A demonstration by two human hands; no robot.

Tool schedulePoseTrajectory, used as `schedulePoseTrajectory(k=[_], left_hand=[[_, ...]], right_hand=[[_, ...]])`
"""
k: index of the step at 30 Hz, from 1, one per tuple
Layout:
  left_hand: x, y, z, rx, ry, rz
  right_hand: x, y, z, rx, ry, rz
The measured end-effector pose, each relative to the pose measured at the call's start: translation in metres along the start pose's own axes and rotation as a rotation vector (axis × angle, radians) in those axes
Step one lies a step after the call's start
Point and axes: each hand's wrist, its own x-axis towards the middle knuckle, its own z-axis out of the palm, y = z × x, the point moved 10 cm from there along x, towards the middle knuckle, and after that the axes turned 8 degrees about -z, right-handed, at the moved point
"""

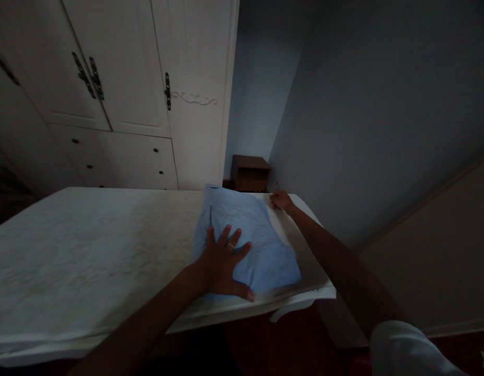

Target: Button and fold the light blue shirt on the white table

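A light-blue cloth (261, 235), folded into a rough rectangle, lies at the right end of the white table (89, 250). Short dark lines show near its left edge; I cannot tell what garment or cover it is. My left hand (224, 263), with a ring on one finger, rests flat on the cloth with its fingers spread. Beyond the cloth's far right corner, my right hand (280, 200) is by the table's far edge, its fingers drawn together. Something thin and pale seems to stick up at its fingertips, too dim to name.
A white wardrobe (198, 130) with dark handles and drawers stands behind the table. A small brown nightstand (252, 169) sits in the corner beyond the far edge. The grey wall (383, 115) runs along the right. Dark reddish floor (281, 344) shows below the table.
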Motion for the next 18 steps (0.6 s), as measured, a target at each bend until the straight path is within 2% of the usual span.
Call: schedulePoseTrajectory(k=[3, 6, 10, 12, 15, 18], left_hand=[[0.000, 0.001, -0.004, -0.027, 0.005, -0.001], [0.002, 0.001, -0.018, -0.051, 0.045, -0.009], [0.010, -0.015, -0.051, -0.015, 0.271, -0.074], [0.016, -0.030, -0.059, 0.034, 0.371, -0.128], [0.029, -0.044, -0.047, 0.075, 0.360, -0.128], [0.037, -0.047, -0.028, 0.054, 0.229, -0.088]], right_hand=[[-0.001, -0.012, 0.009, 0.029, -0.100, -0.025], [0.001, -0.033, 0.016, 0.030, -0.139, -0.065], [0.005, -0.054, 0.016, 0.012, -0.069, -0.087], [0.008, -0.058, 0.017, 0.017, -0.058, -0.089], [0.010, -0.058, 0.023, 0.055, -0.091, -0.069], [0.009, -0.051, 0.025, 0.127, -0.092, -0.020]])
